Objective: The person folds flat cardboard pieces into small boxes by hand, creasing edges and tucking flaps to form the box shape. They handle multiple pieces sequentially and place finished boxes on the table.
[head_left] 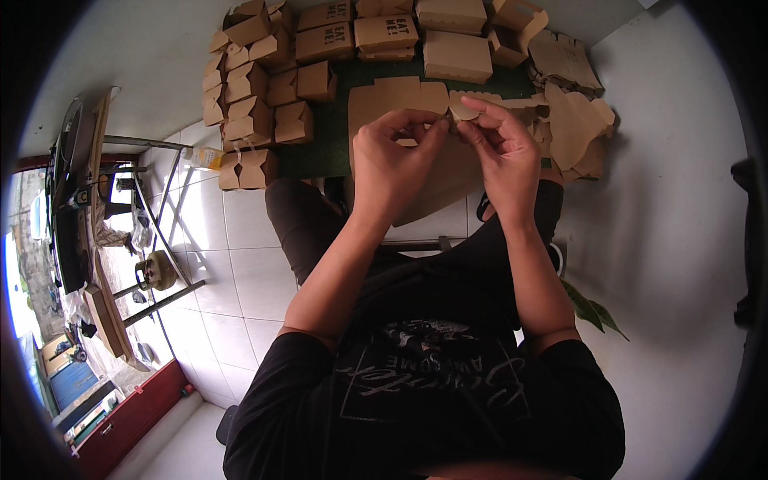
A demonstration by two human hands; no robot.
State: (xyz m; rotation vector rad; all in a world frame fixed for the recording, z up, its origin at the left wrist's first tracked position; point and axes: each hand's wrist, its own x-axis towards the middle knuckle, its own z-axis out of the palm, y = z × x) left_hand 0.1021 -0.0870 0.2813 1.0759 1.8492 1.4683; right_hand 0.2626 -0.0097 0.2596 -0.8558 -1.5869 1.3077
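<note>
Two hands meet over one flat brown cardboard box blank (pixel 424 164), an unfolded cut-out with scalloped tabs along its upper edge, held up in front of the person's lap and above the near edge of the bench (pixel 332 144). The left hand (pixel 392 164) is curled nearly closed, thumb and fingertips pinching a tab at the blank's top edge; the right hand (pixel 504 156) is likewise pinched on the neighbouring tab, fingers bent, so that the two sets of fingertips almost touch. The bench has a dark green top. On its left and far side stand many folded brown boxes (pixel 256 88), some with their flaps open, packed close together; at its right lies a loose stack of flat blanks (pixel 572 120). The floor is of pale square tiles (pixel 232 264). A plastic bottle (pixel 202 157) lies by the bench's left corner, and a green leaf (pixel 592 308) shows beside the person's right elbow.
</note>
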